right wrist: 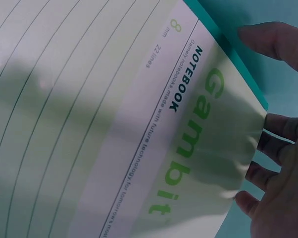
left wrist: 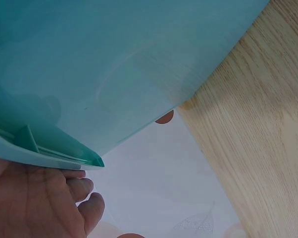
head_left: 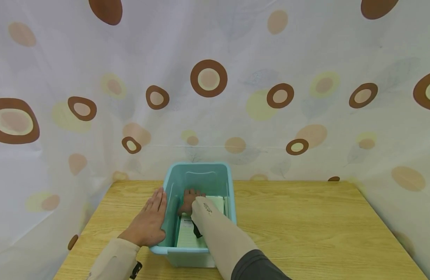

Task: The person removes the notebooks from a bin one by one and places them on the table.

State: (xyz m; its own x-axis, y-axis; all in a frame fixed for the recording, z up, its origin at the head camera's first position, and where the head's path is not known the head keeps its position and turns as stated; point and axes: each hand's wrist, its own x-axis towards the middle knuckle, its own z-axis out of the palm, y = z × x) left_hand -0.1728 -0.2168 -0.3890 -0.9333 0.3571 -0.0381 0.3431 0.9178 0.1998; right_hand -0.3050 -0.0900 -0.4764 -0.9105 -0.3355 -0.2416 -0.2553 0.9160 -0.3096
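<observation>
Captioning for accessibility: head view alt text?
A person's right hand is inside a pale-blue rectangular plastic bin, at a light-green paper notebook; the left hand rests against the bin's left rim. Beneath is a yellowish wood-grain table.

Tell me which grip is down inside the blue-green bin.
The right grip: it is inside the bin, by the edge of the Gambit notebook. The left grip is outside, at the bin's side rim.

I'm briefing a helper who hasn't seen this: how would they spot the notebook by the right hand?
On the wooden table stands a light-blue plastic bin. Inside it, by the person's right hand, lies a pale notebook with thin ruled lines. Large green "Gambit" lettering on its cover sets it apart from the blue bin around it.
</observation>
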